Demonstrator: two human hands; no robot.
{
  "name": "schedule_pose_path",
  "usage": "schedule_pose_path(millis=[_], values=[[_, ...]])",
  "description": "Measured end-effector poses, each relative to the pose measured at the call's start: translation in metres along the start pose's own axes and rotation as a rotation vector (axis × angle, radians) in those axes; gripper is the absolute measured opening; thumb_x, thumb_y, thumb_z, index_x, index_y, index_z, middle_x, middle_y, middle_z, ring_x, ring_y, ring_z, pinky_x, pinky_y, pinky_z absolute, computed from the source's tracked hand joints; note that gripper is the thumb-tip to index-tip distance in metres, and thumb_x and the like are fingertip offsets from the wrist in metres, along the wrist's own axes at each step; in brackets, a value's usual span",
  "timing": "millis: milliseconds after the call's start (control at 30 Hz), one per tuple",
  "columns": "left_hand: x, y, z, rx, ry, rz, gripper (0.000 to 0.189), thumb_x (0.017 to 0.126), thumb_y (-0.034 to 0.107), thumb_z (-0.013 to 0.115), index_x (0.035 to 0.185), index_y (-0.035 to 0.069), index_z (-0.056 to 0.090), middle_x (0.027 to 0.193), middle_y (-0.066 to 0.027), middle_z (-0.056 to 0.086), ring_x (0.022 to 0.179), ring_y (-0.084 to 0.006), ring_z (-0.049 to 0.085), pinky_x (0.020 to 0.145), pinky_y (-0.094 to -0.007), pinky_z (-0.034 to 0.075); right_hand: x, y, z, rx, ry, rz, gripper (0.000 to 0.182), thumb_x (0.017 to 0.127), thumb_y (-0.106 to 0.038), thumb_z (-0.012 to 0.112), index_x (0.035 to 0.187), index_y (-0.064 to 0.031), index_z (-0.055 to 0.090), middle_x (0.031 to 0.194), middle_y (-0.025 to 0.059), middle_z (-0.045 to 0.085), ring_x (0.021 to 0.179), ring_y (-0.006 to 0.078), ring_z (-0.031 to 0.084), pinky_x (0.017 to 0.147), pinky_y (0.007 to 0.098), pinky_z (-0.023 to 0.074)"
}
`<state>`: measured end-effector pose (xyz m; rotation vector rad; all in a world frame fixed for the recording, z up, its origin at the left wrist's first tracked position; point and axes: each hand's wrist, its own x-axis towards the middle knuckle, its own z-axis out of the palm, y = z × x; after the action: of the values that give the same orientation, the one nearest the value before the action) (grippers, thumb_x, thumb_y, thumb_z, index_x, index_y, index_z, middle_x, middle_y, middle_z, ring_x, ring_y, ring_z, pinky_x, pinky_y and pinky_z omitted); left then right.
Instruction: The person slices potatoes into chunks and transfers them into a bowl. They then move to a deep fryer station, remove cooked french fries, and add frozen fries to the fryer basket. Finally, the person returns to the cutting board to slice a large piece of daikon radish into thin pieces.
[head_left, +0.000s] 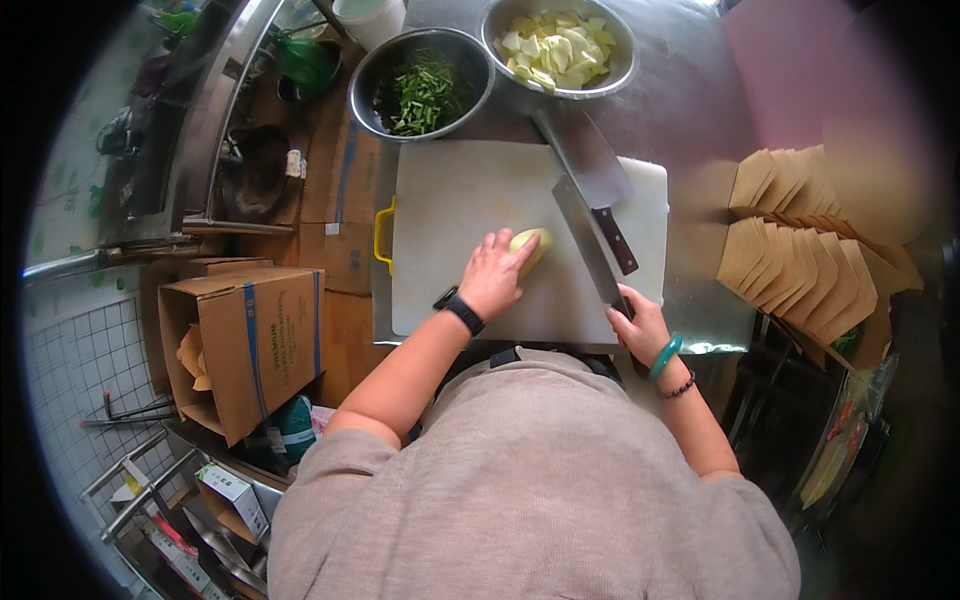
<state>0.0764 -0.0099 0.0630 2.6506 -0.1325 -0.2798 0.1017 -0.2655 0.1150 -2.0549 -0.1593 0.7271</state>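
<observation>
My left hand (495, 274), with a black watch at the wrist, grips a pale yellow peeled vegetable (538, 244), perhaps a potato, on the white cutting board (450, 187). My fingers hide part of it. In my right hand (639, 324) is the handle of a cleaver (581, 221); its blade slants up and left over the board, apart from the vegetable. A second cleaver (589, 154) with a dark riveted handle lies just beyond, its blade reaching past the board's far edge.
Behind the board stand a steel bowl (358, 105) of chopped greens and another steel bowl (634, 67) of pale slices. Folded brown paper pieces (795, 262) are lined up at the right. An opened cardboard box (262, 337) sits left of the steel table (697, 300). The board has a yellow handle (382, 235).
</observation>
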Motion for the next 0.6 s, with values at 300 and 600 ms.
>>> schedule_pose_path(millis=[300, 600], values=[[-0.006, -0.003, 0.035, 0.026, 0.298, 0.222, 0.038, 0.082, 0.007, 0.050, 0.120, 0.004, 0.053, 0.123, -0.0097, 0.050, 0.119, -0.0259, 0.045, 0.099, -0.0402, 0.038, 0.033, -0.002, 0.017, -0.491, 0.120, -0.199, 0.017, 0.080, -0.014, 0.055, 0.091, -0.0032, 0.061, 0.082, 0.0197, 0.063, 0.074, 0.0399, 0.058, 0.066, 0.0446, 0.0486], [-0.006, -0.007, 0.046, -0.114, 0.172, 0.150, 0.044, 0.079, 0.008, 0.050, 0.123, 0.005, 0.051, 0.127, -0.0105, 0.047, 0.121, -0.0282, 0.043, 0.101, -0.0372, 0.039, 0.035, -0.020, 0.043, -0.865, 0.072, -0.188, 0.005, 0.082, -0.009, 0.050, 0.081, -0.0065, 0.054, 0.069, 0.0171, 0.062, 0.066, 0.0363, 0.061, 0.057, 0.0456, 0.0497]])
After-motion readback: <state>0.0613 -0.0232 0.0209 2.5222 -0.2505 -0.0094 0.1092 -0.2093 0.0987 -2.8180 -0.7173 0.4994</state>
